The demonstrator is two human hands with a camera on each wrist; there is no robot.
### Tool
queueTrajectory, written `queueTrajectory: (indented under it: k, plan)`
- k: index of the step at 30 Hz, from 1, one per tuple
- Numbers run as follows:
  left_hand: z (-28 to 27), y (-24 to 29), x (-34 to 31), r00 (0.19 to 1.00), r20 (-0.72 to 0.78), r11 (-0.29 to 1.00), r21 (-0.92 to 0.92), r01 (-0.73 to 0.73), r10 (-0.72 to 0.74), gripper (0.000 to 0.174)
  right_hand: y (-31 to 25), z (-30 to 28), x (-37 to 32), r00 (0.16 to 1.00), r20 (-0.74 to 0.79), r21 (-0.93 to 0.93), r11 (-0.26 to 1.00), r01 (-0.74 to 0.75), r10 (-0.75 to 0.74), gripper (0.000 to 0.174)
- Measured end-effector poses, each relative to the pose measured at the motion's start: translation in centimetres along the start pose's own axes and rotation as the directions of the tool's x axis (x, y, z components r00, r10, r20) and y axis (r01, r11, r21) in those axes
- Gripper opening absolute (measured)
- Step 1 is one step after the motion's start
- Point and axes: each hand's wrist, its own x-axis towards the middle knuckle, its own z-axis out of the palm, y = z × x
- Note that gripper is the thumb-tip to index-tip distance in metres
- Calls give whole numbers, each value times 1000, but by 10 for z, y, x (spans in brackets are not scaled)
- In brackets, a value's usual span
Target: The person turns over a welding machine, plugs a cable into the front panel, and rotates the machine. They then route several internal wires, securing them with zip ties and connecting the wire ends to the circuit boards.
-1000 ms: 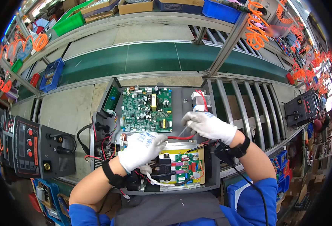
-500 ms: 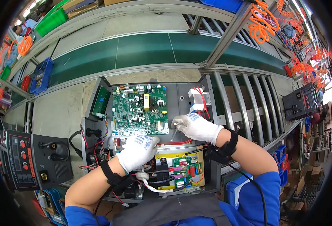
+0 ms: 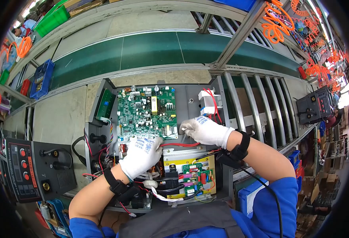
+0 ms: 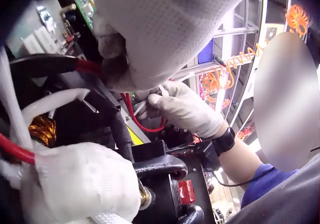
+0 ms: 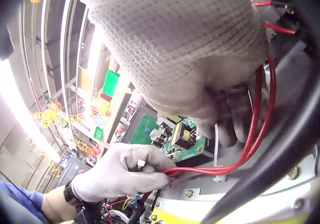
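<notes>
My left hand [image 3: 140, 156], in a white glove, pinches a pair of red wires [image 5: 215, 171] beside the circuit board's lower edge. My right hand [image 3: 208, 133], also gloved, has its fingers curled around a thin white cable tie [image 5: 216, 144] to the right of the board. In the right wrist view the tie runs down from those fingers to the red wires, its lower end at them. The green circuit board [image 3: 146, 113] lies in an open grey metal chassis [image 3: 188, 93]. A small white connector [image 5: 141, 163] shows at the left hand's fingers.
Below the hands are a smaller green board [image 3: 196, 178] and a white ring [image 3: 150, 184] with cables through it. A white box-shaped part [image 3: 208, 102] stands at the chassis's upper right. Metal rollers [image 3: 257, 107] lie to the right, a black machine [image 3: 39, 168] to the left.
The head view has shifted, so the chassis appears further left. In the last half second my left hand has moved slightly up and left with the red wires; the right hand stays near its place.
</notes>
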Motion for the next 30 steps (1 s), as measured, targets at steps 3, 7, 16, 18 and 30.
queueTrajectory:
  k: [3, 7, 16, 18, 30]
  plan:
    - [3, -2, 0, 1000, -2, 1000, 7, -11, 11, 17, -6, -5, 1, 994, 82, 38, 996, -78, 75, 23]
    - [9, -3, -4, 1000, 6, 1000, 18, -19, 19, 17, -3, 5, -1, 999, 24, 24, 999, -37, 36, 26]
    - [11, -4, 1, 999, -12, 999, 12, -38, 39, 18, -7, -2, -1, 1000, 24, -44, 999, -11, 12, 25]
    - [11, -4, 2, 1000, -6, 999, 25, -30, 31, 18, -12, -10, -10, 997, 80, 41, 999, -3, 0, 26]
    - [6, -2, -1, 996, -52, 996, -66, 64, -67, 19, -27, 66, -80, 905, -289, -358, 912, 200, -312, 27]
